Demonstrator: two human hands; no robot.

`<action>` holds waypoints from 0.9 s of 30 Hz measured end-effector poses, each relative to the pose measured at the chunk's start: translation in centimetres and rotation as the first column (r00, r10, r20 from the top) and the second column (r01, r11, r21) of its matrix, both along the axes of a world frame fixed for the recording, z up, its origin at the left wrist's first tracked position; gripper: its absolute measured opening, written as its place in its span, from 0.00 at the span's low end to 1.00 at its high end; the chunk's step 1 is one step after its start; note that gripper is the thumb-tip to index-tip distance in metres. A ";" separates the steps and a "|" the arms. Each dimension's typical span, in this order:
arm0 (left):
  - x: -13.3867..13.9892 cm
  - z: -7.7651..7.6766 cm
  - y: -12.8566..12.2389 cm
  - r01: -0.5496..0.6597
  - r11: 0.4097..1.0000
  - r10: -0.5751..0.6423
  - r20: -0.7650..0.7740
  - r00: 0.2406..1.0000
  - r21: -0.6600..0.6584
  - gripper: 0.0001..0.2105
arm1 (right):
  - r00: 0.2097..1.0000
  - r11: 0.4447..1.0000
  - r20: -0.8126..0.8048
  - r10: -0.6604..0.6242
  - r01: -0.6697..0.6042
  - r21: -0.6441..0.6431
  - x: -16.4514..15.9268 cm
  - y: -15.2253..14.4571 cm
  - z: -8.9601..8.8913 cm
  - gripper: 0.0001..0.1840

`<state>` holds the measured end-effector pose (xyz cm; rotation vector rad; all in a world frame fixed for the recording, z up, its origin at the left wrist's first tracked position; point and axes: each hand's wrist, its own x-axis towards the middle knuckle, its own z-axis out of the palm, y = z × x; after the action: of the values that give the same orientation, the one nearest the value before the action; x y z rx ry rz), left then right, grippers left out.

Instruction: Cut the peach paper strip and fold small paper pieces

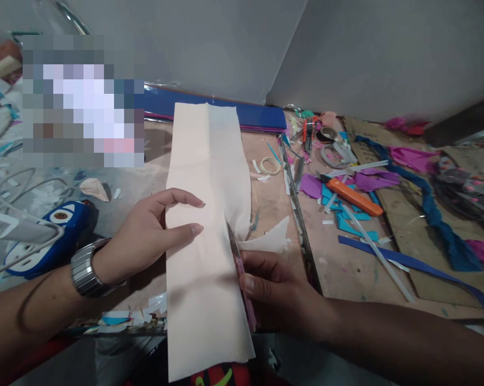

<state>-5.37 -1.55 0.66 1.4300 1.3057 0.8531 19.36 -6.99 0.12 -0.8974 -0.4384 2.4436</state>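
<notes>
A long pale cream sheet (193, 311), paper or thin cloth, runs lengthwise in front of me with a crease down it and its near end past the table edge. My left hand (165, 230) holds its left side, thumb and index finger apart on top, the other fingers hidden and apparently underneath. In my right hand (270, 284) is a slim pink-handled knife (245, 292), gripped between thumb and fingers. Its pointed blade touches the sheet at a cut along the right side. The cut part curls away, and a pointed cream flap (272, 236) sticks out to the right.
A blue power strip (44, 236) with cables lies left. Behind the sheet is a long blue box (262, 115). An orange box cutter (352, 195), a tape roll (270, 165), colourful scraps and cardboard (435, 284) lie right. A raised metal strip (300, 225) crosses the table.
</notes>
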 end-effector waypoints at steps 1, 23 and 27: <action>0.0 0.0 0.0 0.000 1.000 0.000 -0.011 1.000 0.008 0.15 | 1.000 1.000 0.003 0.010 -0.010 0.013 0.1 0.0 0.0 0.17; 0.1 0.2 0.0 0.000 0.999 0.003 -0.077 0.997 0.038 0.13 | 0.997 0.991 0.031 0.072 -0.076 0.112 0.3 -0.1 -0.1 0.18; 0.1 0.2 0.0 0.007 0.999 -0.005 -0.057 0.998 0.035 0.13 | 0.998 0.993 0.030 0.055 -0.057 0.105 0.2 -0.1 -0.2 0.18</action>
<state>-5.23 -1.58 0.83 1.4950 1.3340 0.8408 19.59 -7.08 -0.05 -0.8850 -0.6047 2.4357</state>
